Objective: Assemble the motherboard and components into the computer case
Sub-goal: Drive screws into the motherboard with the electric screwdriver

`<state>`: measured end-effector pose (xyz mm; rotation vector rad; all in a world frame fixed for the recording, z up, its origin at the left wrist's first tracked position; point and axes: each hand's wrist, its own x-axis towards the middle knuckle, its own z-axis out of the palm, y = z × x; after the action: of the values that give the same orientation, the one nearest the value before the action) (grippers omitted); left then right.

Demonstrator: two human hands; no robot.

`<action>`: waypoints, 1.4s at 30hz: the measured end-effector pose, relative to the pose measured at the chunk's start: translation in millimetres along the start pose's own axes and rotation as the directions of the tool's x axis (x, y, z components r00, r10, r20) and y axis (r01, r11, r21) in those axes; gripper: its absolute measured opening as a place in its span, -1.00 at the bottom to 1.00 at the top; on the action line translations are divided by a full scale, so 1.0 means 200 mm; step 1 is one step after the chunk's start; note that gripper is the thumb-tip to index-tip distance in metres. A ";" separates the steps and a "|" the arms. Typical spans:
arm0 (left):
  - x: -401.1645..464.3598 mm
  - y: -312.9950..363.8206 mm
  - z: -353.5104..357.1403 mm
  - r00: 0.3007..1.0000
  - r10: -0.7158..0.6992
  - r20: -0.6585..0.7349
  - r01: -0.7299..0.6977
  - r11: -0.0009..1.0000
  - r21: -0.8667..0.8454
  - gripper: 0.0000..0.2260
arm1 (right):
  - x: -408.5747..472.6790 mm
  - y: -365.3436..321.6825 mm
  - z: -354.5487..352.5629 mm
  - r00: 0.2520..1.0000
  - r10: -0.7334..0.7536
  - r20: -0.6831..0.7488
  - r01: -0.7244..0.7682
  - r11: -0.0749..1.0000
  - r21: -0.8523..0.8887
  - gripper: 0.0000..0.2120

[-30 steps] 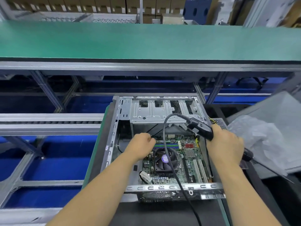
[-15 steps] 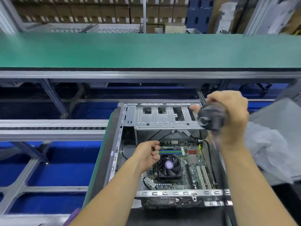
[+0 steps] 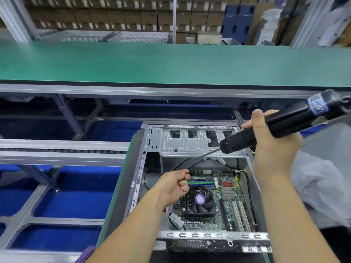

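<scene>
green conveyor belt (image 3: 171,65), black electric screwdriver (image 3: 281,126)

Both forearms enter from about 6 o'clock, bare from the lower edge of the view up to the wrists, with no sleeve, watch, ring or glove on them. The left hand (image 3: 173,186) and the right hand (image 3: 273,147) are likewise uncovered. A scrap of purple fabric (image 3: 86,253) shows at roughly 7 o'clock beside the left forearm, too cropped to identify.

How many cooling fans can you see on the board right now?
1. The cooling fan sits mid-board on the motherboard, just right of the left hand. The hand and case frame may hide others.
</scene>
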<state>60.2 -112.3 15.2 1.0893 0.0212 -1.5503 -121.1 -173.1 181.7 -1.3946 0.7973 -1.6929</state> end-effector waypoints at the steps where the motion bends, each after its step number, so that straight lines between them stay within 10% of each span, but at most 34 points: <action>1: 0.00 0.00 0.00 1.000 -0.010 0.004 0.010 1.000 -0.007 -0.87 | 0.00 0.01 0.00 1.000 0.017 0.000 -0.017 1.000 0.007 -0.72; 42: -0.01 0.01 0.01 0.994 -0.102 0.032 0.105 0.984 -0.144 -0.86 | -0.05 0.09 0.07 0.984 0.169 -0.064 -0.147 0.954 0.262 -0.83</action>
<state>60.6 -111.3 18.5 0.9662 0.1740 -1.6287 -102.8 -173.5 164.5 -1.0601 0.6894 -1.6726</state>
